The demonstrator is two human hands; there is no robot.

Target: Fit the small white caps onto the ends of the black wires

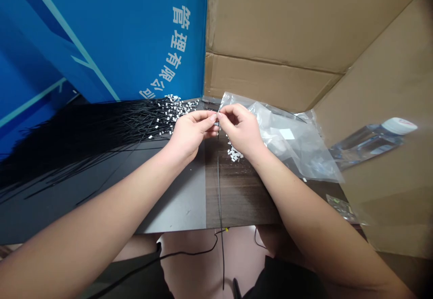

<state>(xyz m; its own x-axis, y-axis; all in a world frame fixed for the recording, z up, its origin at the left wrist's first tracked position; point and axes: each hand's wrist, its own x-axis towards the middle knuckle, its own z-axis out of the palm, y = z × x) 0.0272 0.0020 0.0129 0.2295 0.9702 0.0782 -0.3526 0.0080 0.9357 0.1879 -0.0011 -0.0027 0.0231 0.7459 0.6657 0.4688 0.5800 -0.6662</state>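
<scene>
My left hand (189, 132) is closed in a pinch at the middle of the table, with the upper end of a thin black wire (219, 190) at its fingertips. From there the wire runs down across the wood and over the front edge. Fingertip to fingertip with it, my right hand (240, 127) pinches too; whatever it holds is too small and covered to make out. Under my right hand lies a small pile of white connector pieces (235, 154). To the left spreads a large bundle of black wires (84, 127), with white pieces (174, 109) at their near ends.
Clear plastic bags (294, 141) lie right of my hands, with a smaller bag (341, 206) near the right edge. A water bottle (372, 141) is at the right by the cardboard wall (270, 24). A blue printed panel (135, 28) stands behind the wires. A black cable (182, 253) hangs below the table.
</scene>
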